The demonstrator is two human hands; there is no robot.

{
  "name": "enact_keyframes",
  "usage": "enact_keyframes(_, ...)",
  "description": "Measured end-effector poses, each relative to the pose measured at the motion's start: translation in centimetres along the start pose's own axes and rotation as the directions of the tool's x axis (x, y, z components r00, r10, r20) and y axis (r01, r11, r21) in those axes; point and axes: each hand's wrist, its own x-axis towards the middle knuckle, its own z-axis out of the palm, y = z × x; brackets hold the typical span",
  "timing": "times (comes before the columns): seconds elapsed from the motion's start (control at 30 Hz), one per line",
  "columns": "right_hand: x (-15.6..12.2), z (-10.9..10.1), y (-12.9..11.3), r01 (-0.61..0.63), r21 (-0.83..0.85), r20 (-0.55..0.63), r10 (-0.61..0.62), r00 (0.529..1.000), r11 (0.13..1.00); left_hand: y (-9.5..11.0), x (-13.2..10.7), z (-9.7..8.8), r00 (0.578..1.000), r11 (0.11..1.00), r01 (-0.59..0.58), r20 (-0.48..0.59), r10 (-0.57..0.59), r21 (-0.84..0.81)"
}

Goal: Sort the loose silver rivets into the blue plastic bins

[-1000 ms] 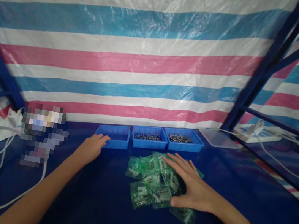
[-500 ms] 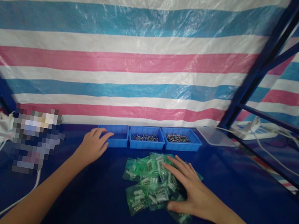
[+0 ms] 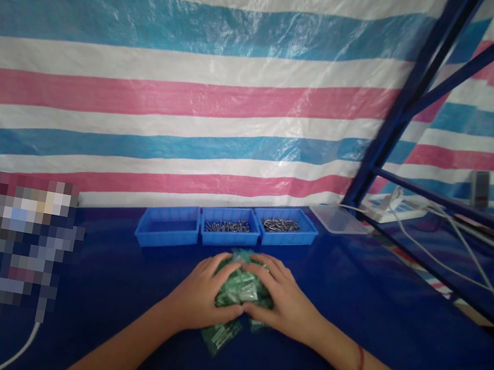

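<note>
While heaped, green packets [image 3: 241, 292] with left hand [image 3: 203, 293] and right hand [image 3: 286, 300] cupped around them.

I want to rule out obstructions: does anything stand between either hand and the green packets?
Nothing visible does: the left hand and right hand cup the green packets from both sides. The blue bins stand beyond them.

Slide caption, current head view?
Left hand and right hand cupped around green translucent plastic bags, before three blue rectangular plastic bins.
</note>
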Motion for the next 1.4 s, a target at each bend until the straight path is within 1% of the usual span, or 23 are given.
enact_keyframes(0.1, 0.2, 0.3, -0.3, 0.03, 0.029, -0.091, -0.028, 0.995, 0.999, 0.0, -0.3, 0.3, 0.995, 0.998, 0.047, -0.09, -0.051, -0.042)
enact_keyframes(0.17, 0.1, 0.5, -0.3, 0.027, 0.054, -0.164, -0.018, 0.986, 0.998, 0.0, -0.4, 0.4, 0.983, 0.993, 0.077, -0.161, -0.09, -0.084)
enact_keyframes(0.23, -0.1, 0.7, 0.0, -0.001, 0.09, -0.23, 0.022, 0.973, 0.996, -0.2, -0.5, 0.4, 0.966, 0.987, 0.108, -0.222, -0.133, -0.122)
enact_keyframes(0.3, -0.3, 0.8, 0.3, -0.047, 0.139, -0.293, 0.087, 0.952, 0.989, -0.6, -0.5, 0.5, 0.949, 0.981, 0.126, -0.27, -0.164, -0.15)
enact_keyframes(0.37, -0.4, 0.7, 0.9, -0.119, 0.193, -0.362, 0.184, 0.914, 0.974, -1.0, -0.5, 0.6, 0.935, 0.977, 0.128, -0.307, -0.175, -0.168)
enact_keyframes(0.43, -0.5, 0.5, 1.7, -0.208, 0.241, -0.425, 0.295, 0.856, 0.948, -1.3, -0.5, 0.7, 0.928, 0.972, 0.134, -0.321, -0.191, -0.191)
enact_keyframes(0.5, -0.6, 0.3, 2.8, -0.283, 0.27, -0.458, 0.381, 0.803, 0.92, -1.3, -0.5, 0.6, 0.929, 0.961, 0.159, -0.294, -0.223, -0.227)
enact_keyframes(0.53, -0.7, 0.3, 3.4, -0.306, 0.268, -0.458, 0.4, 0.794, 0.914, -1.3, -0.5, 0.5, 0.932, 0.954, 0.175, -0.271, -0.24, -0.242)
enact_keyframes(0.6, -1.0, 0.4, 4.4, -0.343, 0.191, -0.446, 0.393, 0.804, 0.92, -1.2, -0.5, 0.3, 0.94, 0.95, 0.187, -0.236, -0.247, -0.25)
enact_keyframes(0.67, -1.5, 0.6, 4.9, -0.392, 0.035, -0.454, 0.364, 0.813, 0.919, -1.1, -0.5, -0.1, 0.954, 0.961, 0.15, -0.221, -0.203, -0.232)
enact_keyframes(0.73, -1.9, 0.6, 4.9, -0.446, -0.126, -0.503, 0.33, 0.799, 0.886, -1.1, -0.5, -0.5, 0.969, 0.974, 0.112, -0.195, -0.15, -0.196)
enact_keyframes(0.8, -1.9, 0.2, 4.3, -0.46, -0.226, -0.541, 0.282, 0.793, 0.859, -1.2, -0.6, -0.8, 0.978, 0.982, 0.113, -0.16, -0.137, -0.15)
enact_keyframes(0.87, -1.2, -0.5, 3.5, -0.405, -0.286, -0.515, 0.217, 0.829, 0.868, -1.4, -0.8, -1.0, 0.98, 0.988, 0.124, -0.143, -0.137, -0.096)
enact_keyframes(0.93, 0.1, -1.3, 2.8, -0.317, -0.326, -0.442, 0.153, 0.884, 0.891, -1.5, -0.9, -1.2, 0.983, 0.994, 0.106, -0.144, -0.11, -0.037)
enact_keyframes(1.0, 1.8, -1.8, 2.3, -0.245, -0.375, -0.367, 0.099, 0.925, 0.894, -1.6, -1.0, -1.6, 0.988, 0.997, 0.074, -0.142, -0.068, 0.035)
enact_keyframes(1.07, 3.7, -2.2, 2.2, -0.195, -0.447, -0.315, 0.051, 0.948, 0.873, -1.6, -1.1, -2.2, 0.991, 0.994, 0.049, -0.128, -0.037, 0.094)
enact_keyframes(1.13, 5.4, -2.3, 2.4, -0.142, -0.504, -0.26, 0.007, 0.965, 0.852, -1.5, -1.0, -2.8, 0.996, 0.995, 0.006, -0.088, 0.003, 0.096)
enact_keyframes(1.2, 6.7, -2.3, 2.8, -0.091, -0.511, -0.217, -0.026, 0.976, 0.855, -1.3, -1.0, -3.5, 0.997, 0.998, -0.047, -0.067, 0.049, 0.041)
enact_keyframes(1.3, 7.8, -2.6, 3.1, -0.04, -0.441, -0.206, -0.058, 0.977, 0.896, -0.3, -1.1, -3.8, 0.992, 0.996, -0.086, -0.096, 0.084, -0.015)
enact_keyframes(1.33, 8.0, -2.7, 3.1, -0.019, -0.406, -0.207, -0.072, 0.976, 0.913, 0.1, -1.2, -3.7, 0.992, 0.996, -0.093, -0.085, 0.092, -0.009)
enact_keyframes(1.4, 8.4, -3.1, 2.9, 0.022, -0.333, -0.219, -0.1, 0.971, 0.943, 1.0, -1.5, -3.1, 0.993, 0.993, -0.116, -0.017, 0.116, 0.017)
